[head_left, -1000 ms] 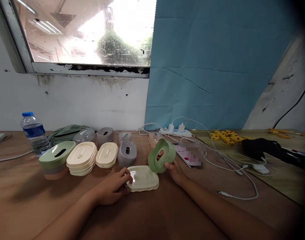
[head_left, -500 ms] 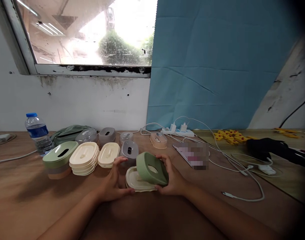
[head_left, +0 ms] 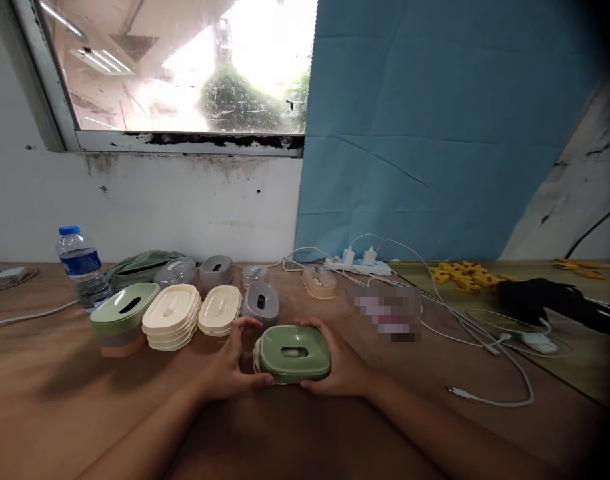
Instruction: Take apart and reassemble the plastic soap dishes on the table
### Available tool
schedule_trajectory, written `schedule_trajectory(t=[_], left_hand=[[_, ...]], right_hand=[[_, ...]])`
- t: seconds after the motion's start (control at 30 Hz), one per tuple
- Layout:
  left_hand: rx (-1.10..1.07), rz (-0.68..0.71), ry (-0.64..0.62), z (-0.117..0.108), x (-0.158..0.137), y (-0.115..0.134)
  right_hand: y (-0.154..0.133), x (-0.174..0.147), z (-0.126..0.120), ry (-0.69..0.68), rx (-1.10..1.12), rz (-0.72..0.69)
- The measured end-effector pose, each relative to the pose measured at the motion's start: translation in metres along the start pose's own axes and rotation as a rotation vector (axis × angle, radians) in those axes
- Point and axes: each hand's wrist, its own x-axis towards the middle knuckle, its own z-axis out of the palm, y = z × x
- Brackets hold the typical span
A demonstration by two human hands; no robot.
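Note:
A green oval cover (head_left: pixel 312 347) with a slot in its top sits level over a cream oval base (head_left: pixel 257 357). Only the left edge of that base shows; the cover hides the rest. My right hand (head_left: pixel 349 360) grips the cover's right end, thumb at the front and fingers behind. On the other side, my left hand (head_left: pixel 229 370) curves round the base's left end, its thumb at the front edge. Just behind stands a grey slotted box (head_left: pixel 262 300). Stacked cream lids lie to the left, a smaller stack (head_left: pixel 219 308) and a larger one (head_left: pixel 169 310).
Far left are a green slotted container (head_left: pixel 122 310) on grey and peach layers and a water bottle (head_left: pixel 82 270). A peach box (head_left: pixel 319 280), a power strip (head_left: pixel 357 265) and a blurred flat device (head_left: pixel 387 313) stand at the back. White cables (head_left: pixel 485 400) run along the right.
The green cover has gone from tilted to lying flat over the cream base, turned by my right hand. My left hand stays at the base's left end.

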Motion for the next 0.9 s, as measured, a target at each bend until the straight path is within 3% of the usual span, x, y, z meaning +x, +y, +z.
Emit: schedule_trajectory(t=[0.3,0.63,0.9], left_hand=[[0.099,-0.017,-0.102,-0.001,0.000,-0.001],[0.236,0.096,-0.068,-0.002,0.003,0.009],[0.233,0.056,-0.114,-0.004,0.004,0.013]], right_hand=[[0.002,0.001,0.003,0.004,0.050,0.014],[0.002,0.003,0.007,0.026,0.050,0.034],[0.011,0.003,0.008,0.029,0.051,0.142]])
